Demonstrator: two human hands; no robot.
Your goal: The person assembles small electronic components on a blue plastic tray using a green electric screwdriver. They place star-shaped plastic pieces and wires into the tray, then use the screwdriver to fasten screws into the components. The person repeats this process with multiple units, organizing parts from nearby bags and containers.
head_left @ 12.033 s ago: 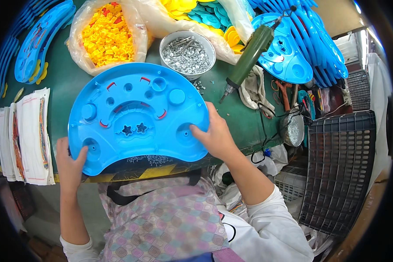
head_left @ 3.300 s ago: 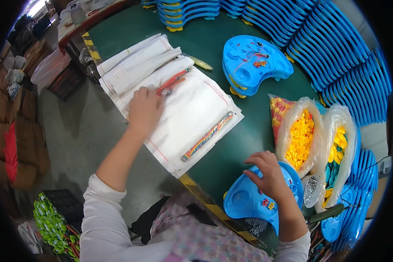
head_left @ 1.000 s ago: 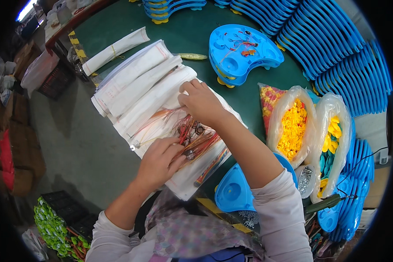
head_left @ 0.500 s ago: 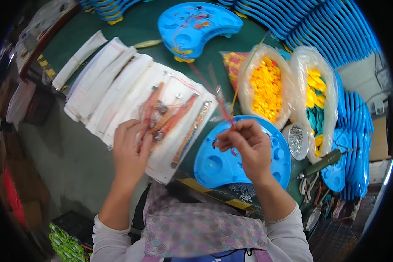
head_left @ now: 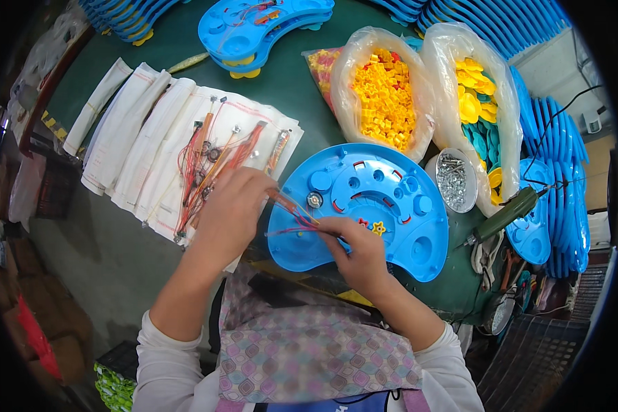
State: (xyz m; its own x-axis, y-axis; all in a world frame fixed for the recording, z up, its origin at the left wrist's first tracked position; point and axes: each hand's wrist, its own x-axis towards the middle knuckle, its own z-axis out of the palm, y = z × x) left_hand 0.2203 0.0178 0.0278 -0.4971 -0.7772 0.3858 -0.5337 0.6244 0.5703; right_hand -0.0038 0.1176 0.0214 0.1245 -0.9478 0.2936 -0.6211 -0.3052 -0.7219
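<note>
Since half a second ago both hands have lowered the wire harness, now pinched between left hand and right hand at the blue tray's 9 o'clock edge on the desk, where its thin leads could snag or tear.

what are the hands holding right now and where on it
Both hands grip one bundle of thin red wires with a small board: left hand at the board end, right hand pinching the wires over the blue kidney-shaped plastic panel.

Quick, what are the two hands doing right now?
Left hand: closed, holding one end of the wire bundle over the blue plastic panel.
Right hand: closed, pinching the thin wires at the panel's near edge.
</note>
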